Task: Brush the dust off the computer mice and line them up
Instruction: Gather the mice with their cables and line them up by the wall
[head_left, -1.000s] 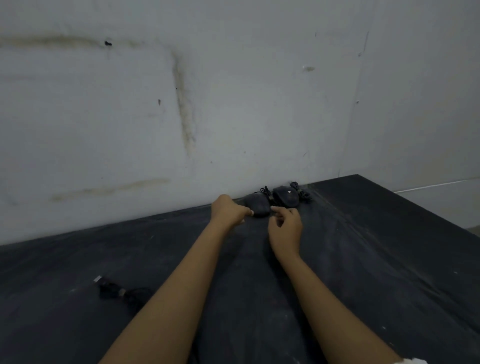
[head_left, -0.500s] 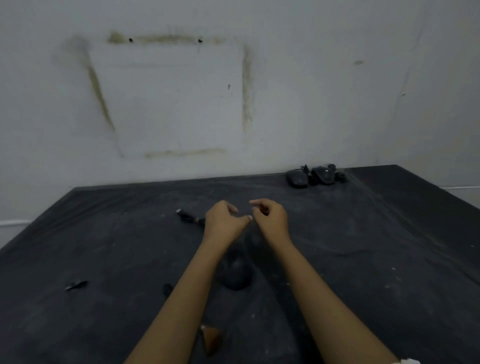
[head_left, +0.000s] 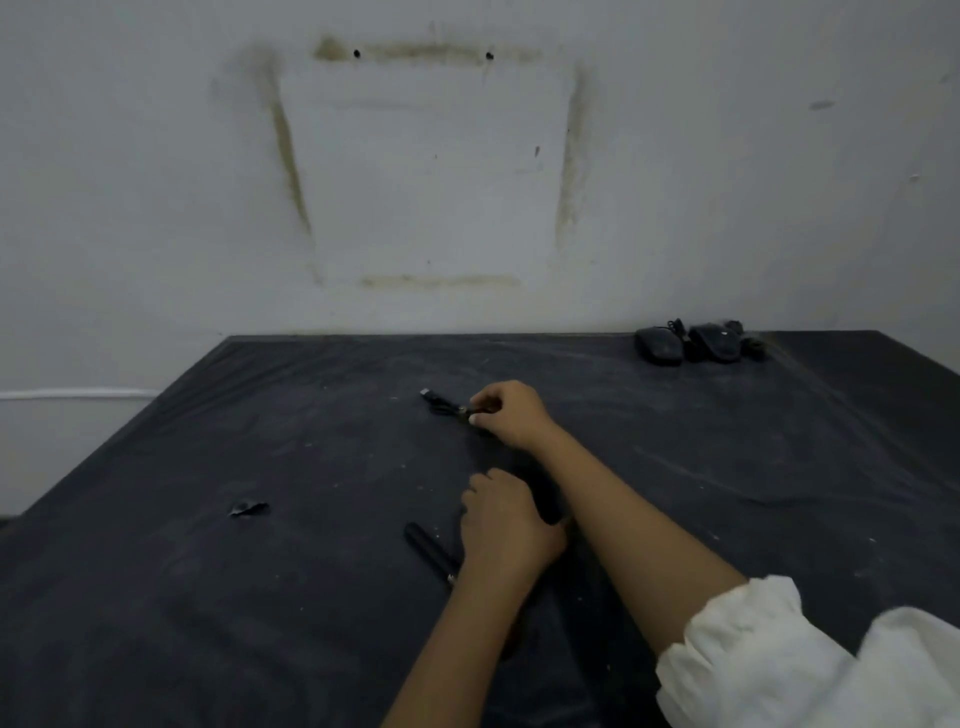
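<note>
Rearward, two dark corded mice

Dusty black tabletop. Two black mice, side by side, far right by the wall. Right hand pinches bundled cable. Left hand grips what looks like a third mouse; brush handle just beside. Torn scrap at left.

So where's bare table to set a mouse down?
Free: black cloth tabletop along the white wall left of the two black computer mice; right side past the white sleeve; left, around the crumpled grey scrap. Crowded: centre, with right hand pinching the black cable, left hand, black cylindrical handle.
</note>
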